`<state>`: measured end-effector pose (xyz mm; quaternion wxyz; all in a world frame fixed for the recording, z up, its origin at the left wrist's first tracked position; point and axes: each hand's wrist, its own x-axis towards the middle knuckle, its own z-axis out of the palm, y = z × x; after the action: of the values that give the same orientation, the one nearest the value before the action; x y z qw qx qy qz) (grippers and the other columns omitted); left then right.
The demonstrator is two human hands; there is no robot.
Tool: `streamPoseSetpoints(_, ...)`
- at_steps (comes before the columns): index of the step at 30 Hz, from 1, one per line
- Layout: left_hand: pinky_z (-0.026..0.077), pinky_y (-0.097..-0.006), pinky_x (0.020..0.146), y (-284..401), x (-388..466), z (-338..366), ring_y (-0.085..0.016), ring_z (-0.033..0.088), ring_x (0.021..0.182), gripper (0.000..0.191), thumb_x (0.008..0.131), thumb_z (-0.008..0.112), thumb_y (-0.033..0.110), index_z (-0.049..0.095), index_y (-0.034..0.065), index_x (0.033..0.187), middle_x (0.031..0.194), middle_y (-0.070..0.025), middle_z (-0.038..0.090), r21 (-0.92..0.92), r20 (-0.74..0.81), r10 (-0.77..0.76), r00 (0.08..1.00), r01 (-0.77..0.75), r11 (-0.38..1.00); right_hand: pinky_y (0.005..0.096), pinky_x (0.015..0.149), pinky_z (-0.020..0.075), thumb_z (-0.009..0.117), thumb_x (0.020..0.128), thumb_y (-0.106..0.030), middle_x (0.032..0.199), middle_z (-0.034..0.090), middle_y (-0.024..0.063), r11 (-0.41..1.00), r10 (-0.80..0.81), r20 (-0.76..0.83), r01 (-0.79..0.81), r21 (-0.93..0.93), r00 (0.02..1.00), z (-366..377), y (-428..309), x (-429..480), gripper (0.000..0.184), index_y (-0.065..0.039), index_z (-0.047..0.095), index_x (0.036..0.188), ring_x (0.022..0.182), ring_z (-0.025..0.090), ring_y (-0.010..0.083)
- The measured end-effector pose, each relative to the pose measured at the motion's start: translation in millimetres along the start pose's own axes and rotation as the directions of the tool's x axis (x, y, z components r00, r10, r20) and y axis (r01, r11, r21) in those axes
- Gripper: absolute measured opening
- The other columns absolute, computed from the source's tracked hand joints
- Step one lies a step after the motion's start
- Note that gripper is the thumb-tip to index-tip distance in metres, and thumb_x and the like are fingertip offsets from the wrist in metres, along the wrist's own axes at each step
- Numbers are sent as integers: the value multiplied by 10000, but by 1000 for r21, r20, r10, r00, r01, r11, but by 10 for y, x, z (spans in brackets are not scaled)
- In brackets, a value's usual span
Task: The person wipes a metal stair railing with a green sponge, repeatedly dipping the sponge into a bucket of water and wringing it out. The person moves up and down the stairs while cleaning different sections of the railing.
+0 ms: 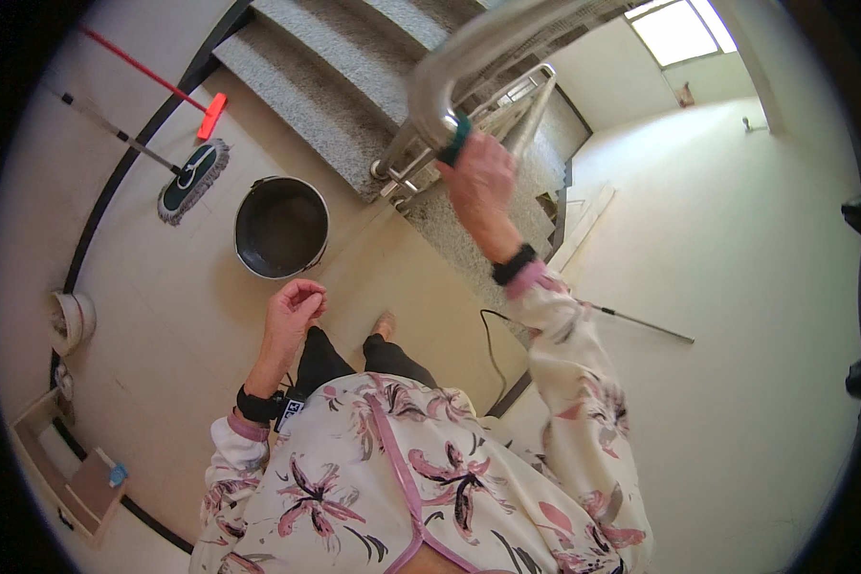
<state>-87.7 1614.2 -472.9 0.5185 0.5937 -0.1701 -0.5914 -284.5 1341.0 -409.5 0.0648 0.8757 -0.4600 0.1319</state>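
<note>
My right hand (479,176) is raised to the bent end of a stainless steel handrail (430,93), pressing a dark green cloth or pad (456,140) against the metal. My left hand (294,308) hangs in front of my body with curled fingers; nothing shows in it. Just beyond it a dark bucket (281,228) stands on the floor, its inside dark. Whether it holds water I cannot tell.
Stone stairs (308,93) rise ahead. At the left are a flat mop (194,181), a red-handled tool with an orange head (212,116), a white container (73,321) and an open wooden box (93,495). A thin rod (646,325) appears at the right.
</note>
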Motion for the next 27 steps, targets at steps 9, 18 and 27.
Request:
streamPoseSetpoints(9, 497, -233, 776, 61, 111, 779, -93, 617, 821, 90, 925, 590, 39, 626, 6, 1001, 875, -10, 644, 248, 162, 96, 982, -135, 959, 407, 810, 490, 713, 808, -353, 1007, 600, 138, 880, -159, -209, 235, 412, 965, 153, 510, -11, 528, -32, 521, 1181, 937, 608, 323)
streamPoseSetpoints(18, 532, -263, 773, -104, -405, 370, -122, 623, 835, 90, 920, 596, 32, 628, -4, 997, 891, -39, 633, 366, -40, 169, 985, -143, 920, 453, 804, 455, 622, 875, -278, 911, 605, 166, 822, -162, -164, 225, 523, 973, 303, 728, 2, 298, -33, 562, 1033, 892, 589, 354)
streamPoseSetpoints(27, 520, -270, 743, 17, -75, 468, -133, 620, 780, 96, 922, 602, 58, 632, 11, 1000, 870, -41, 639, 335, 59, 95, 994, -109, 936, 390, 731, 448, 728, 725, -483, 913, 560, 111, 945, 327, -162, -324, 45, 931, 371, -467, 675, 756, 69, 480, 1179, 855, 564, 240)
